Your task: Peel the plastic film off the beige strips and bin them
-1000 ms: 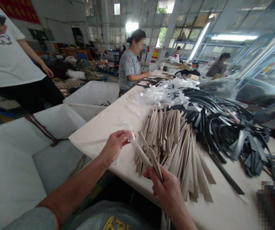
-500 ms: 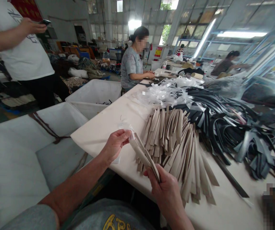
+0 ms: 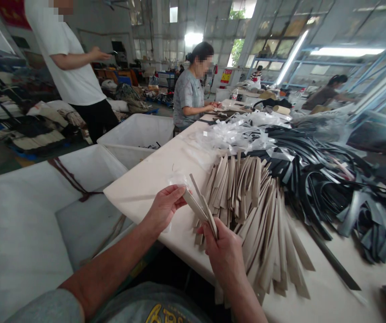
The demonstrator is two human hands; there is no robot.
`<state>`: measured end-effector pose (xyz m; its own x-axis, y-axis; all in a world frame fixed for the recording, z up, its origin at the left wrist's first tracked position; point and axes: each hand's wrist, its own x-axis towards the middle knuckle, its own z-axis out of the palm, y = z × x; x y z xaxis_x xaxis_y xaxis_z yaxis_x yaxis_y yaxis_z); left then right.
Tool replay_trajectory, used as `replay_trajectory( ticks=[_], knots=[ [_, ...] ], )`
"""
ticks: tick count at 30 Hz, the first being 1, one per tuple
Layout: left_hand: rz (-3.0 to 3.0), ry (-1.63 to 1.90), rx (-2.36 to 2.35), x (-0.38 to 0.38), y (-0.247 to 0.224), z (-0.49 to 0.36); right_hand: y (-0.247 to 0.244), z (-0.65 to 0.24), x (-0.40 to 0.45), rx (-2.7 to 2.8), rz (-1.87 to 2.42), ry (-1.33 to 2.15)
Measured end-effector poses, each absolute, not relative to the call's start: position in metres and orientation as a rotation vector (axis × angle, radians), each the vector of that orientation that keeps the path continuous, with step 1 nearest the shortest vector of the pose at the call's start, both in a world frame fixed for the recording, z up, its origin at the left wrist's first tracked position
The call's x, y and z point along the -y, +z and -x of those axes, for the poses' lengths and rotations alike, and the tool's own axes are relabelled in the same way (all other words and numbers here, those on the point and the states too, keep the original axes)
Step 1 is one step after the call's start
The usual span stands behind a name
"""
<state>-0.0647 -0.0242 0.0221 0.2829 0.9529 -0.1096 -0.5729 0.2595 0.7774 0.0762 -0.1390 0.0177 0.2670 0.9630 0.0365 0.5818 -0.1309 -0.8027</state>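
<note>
My left hand [image 3: 168, 205] pinches the upper end of a beige strip [image 3: 195, 205] between thumb and fingers. Lower down, my right hand [image 3: 225, 246] is closed round the same strip together with another beige strip [image 3: 198, 186], whose free end stands apart from the first. Clear plastic film [image 3: 178, 179] shows just beyond my left fingertips; whether it touches them I cannot tell. To the right of my hands lies a fanned pile of beige strips [image 3: 267, 229] on the pale table [image 3: 149, 184].
Black strips [image 3: 314, 188] lie in a tangle on the right, with white translucent film [image 3: 240, 132] behind the beige pile. White bins [image 3: 21, 197] stand left of the table. One co-worker [image 3: 191, 92] sits at its far side; another person [image 3: 75, 67] stands at the left.
The two strips in my hands have spread apart at their upper ends. My view has turned slightly left, and the standing person appears farther right.
</note>
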Motion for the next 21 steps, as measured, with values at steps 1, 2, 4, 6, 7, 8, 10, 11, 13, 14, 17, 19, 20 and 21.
replay_trajectory(
  ticks=[1,2,4,6,7,8,10,11,13,14,17,19,20,21],
  knots=[
    [-0.713,1.184,-0.653,0.023,0.022,0.066,0.016,-0.076,0.138,1.407,1.805,0.678],
    [-0.723,1.223,-0.648,0.023,0.021,0.067,0.014,-0.075,0.138,1.41,1.804,0.688],
    [-0.719,1.27,-0.635,0.023,0.018,0.066,0.011,-0.073,0.138,1.42,1.806,0.681],
    [-0.688,1.248,-0.628,0.027,0.014,0.063,0.01,-0.07,0.135,1.421,1.798,0.648],
    [-0.667,1.218,-0.628,0.03,0.011,0.06,0.011,-0.068,0.133,1.419,1.788,0.63],
    [-0.649,1.177,-0.627,0.033,0.009,0.057,0.012,-0.067,0.13,1.417,1.775,0.62],
    [-0.629,1.08,-0.614,0.037,0.006,0.052,0.015,-0.065,0.124,1.395,1.733,0.649],
    [-0.63,1.044,-0.605,0.038,0.005,0.052,0.016,-0.065,0.122,1.376,1.704,0.689],
    [-0.649,1.031,-0.6,0.036,0.006,0.053,0.016,-0.066,0.121,1.335,1.632,0.804],
    [-0.659,1.054,-0.606,0.035,0.008,0.055,0.015,-0.067,0.121,1.32,1.591,0.876],
    [-0.726,1.104,-0.638,0.033,0.01,0.062,0.012,-0.07,0.124,1.294,1.493,1.034],
    [-0.816,0.985,-0.613,0.037,0.01,0.063,0.012,-0.07,0.124,1.275,1.467,1.029],
    [-0.858,0.896,-0.582,0.04,0.01,0.063,0.011,-0.07,0.123,1.27,1.46,1.002],
    [-0.889,0.817,-0.551,0.041,0.01,0.063,0.011,-0.069,0.122,1.266,1.452,0.974]
  ],
)
